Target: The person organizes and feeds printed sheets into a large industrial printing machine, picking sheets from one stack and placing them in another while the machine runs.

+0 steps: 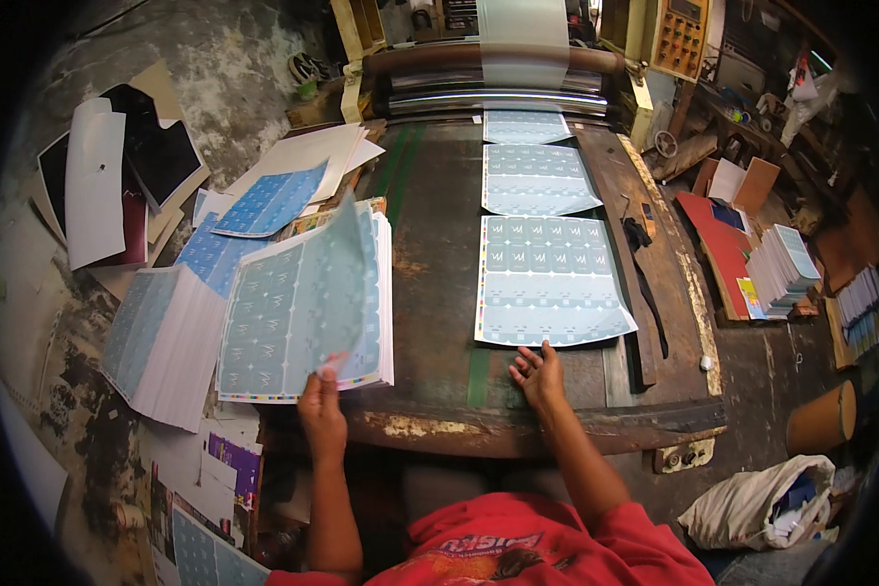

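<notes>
My left hand (324, 402) is closed on the near edge of a blue-green printed sheet (303, 313), whose far right corner curls up and is blurred. That sheet lies over a thick stack of printed sheets (385, 293) at the left side of the table. My right hand (539, 379) is palm up with its fingers apart, its fingertips at the near edge of another printed sheet (547, 259) on the table. Behind it, a second printed sheet (537, 176) and a third sheet (525, 125) lie in line toward the rollers.
A machine with steel rollers (498, 103) stands at the table's (430, 244) far end, with clear film (523, 44) hanging above it. A dark strap (645, 264) lies along the right side. Leftward are a leaning paper stack (161, 342) and loose blue sheets (273, 200).
</notes>
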### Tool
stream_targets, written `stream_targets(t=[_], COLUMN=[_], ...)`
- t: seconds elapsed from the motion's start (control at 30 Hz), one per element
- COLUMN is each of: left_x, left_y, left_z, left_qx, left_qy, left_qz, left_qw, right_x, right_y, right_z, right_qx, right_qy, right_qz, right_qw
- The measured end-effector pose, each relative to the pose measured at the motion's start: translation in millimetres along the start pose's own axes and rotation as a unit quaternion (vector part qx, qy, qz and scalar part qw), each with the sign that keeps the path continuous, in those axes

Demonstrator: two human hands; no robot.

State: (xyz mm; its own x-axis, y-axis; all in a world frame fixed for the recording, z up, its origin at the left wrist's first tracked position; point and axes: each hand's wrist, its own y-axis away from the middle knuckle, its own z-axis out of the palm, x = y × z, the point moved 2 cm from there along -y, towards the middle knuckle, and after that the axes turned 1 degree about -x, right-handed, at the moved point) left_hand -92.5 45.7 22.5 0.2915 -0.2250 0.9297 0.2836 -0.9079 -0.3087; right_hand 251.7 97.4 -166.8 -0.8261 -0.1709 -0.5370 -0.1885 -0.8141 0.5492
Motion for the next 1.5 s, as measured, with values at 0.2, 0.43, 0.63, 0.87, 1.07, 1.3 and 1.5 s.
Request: stream_targets(t=[0.2,0.43,0.63,0.87,1.07,1.3,1.5], left_x=[40,36,-14,-15,-14,-18,-23], left_y=[34,38,2,8,9,5,7], left_z=[25,40,18,16,21,37,35], left_qx=[-0.301,-0.324,-0.099,-0.062,-0.047,0.022,0.031], left_qy=[-0.143,-0.215,-0.382,-0.341,-0.291,-0.264,-0.281], left_qz=[0.170,0.272,0.218,0.225,0.196,0.168,0.165], left_qw=[0.927,0.880,0.893,0.911,0.935,0.950,0.945], right_x=[-20,-4,39,32,7,7,-4], right_y=[97,145,177,182,149,102,101], right_z=[33,-11,-93,-94,-68,-61,-40], right_qx=[-0.288,-0.203,-0.112,-0.074,-0.088,-0.077,-0.077], right_qy=[0.093,0.148,0.155,0.074,0.056,0.024,0.021], right_qz=[0.078,0.101,0.102,0.109,0.105,0.064,0.010], right_qw=[0.950,0.963,0.976,0.988,0.989,0.995,0.997])
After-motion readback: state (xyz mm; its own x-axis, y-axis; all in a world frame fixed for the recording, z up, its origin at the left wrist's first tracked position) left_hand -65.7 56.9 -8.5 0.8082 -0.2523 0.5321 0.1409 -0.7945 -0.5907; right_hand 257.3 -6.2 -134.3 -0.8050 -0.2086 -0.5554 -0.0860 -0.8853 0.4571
